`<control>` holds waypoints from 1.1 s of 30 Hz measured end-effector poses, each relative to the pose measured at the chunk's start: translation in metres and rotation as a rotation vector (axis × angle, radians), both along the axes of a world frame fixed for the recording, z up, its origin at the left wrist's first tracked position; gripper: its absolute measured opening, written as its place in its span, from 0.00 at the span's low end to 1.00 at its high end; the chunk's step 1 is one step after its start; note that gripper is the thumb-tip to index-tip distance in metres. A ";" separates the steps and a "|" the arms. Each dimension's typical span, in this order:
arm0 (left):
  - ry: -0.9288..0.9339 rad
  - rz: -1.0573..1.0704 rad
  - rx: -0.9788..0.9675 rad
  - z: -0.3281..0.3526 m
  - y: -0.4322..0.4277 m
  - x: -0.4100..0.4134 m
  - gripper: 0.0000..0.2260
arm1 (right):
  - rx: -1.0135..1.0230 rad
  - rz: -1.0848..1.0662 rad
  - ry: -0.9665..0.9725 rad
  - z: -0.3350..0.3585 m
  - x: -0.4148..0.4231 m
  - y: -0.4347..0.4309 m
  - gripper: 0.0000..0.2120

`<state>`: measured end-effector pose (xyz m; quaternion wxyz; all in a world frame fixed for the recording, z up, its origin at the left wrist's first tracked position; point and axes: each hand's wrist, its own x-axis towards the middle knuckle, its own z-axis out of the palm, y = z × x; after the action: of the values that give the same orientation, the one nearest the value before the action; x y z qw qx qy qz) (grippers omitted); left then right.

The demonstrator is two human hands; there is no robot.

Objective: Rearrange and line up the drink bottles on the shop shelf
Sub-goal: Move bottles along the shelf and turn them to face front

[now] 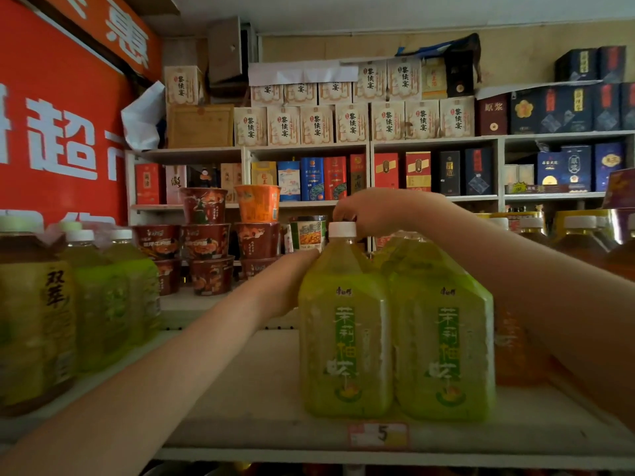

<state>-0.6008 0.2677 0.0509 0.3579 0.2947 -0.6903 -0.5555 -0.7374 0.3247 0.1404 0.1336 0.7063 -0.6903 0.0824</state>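
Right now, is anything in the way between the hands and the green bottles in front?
Nothing visible. The left hand lies against the side of the left green bottle, and the right hand curls right by its white cap.

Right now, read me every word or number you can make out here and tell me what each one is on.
"5": price tag on the shelf edge.
"茉莉柚茶": both front green bottles.
"双萃": amber bottle at left.
"黎侯宴": cream boxes up top.
"原浆": dark red box.
"超": red banner.
Noodle cups: print too blurred to read.
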 end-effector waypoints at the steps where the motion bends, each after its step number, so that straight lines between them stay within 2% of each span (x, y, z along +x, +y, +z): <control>1: 0.057 -0.014 0.063 0.000 -0.002 0.001 0.14 | -0.126 0.033 -0.040 0.000 0.000 0.006 0.16; 4: 0.078 0.092 0.089 0.001 0.011 0.006 0.15 | -0.469 0.117 -0.322 -0.009 0.011 0.030 0.15; 6: 0.070 0.165 0.026 -0.005 0.024 0.014 0.15 | -0.620 0.142 -0.355 -0.028 0.023 0.046 0.15; 9: 0.127 0.174 -0.108 -0.024 0.044 0.035 0.08 | -0.789 0.219 -0.378 -0.070 0.048 0.063 0.17; 12: 0.181 0.228 -0.192 -0.047 0.048 0.067 0.10 | -0.886 0.326 -0.366 -0.104 0.081 0.070 0.17; 16: 0.144 0.308 -0.270 -0.069 0.048 0.112 0.08 | -0.839 0.400 -0.442 -0.141 0.122 0.054 0.16; 20: 0.134 0.454 -0.308 -0.093 0.058 0.137 0.15 | -0.699 0.453 -0.538 -0.180 0.150 0.040 0.16; 27: 0.053 0.704 -0.391 -0.139 0.087 0.160 0.13 | -0.526 0.554 -0.703 -0.231 0.174 0.037 0.14; 33: -0.005 0.862 -0.382 -0.166 0.099 0.160 0.15 | -0.560 0.621 -0.711 -0.240 0.180 0.036 0.14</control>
<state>-0.4413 0.3665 -0.1153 0.6021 0.4846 -0.5957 -0.2186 -0.5573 0.3611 -0.0993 0.0443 0.7432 -0.4036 0.5318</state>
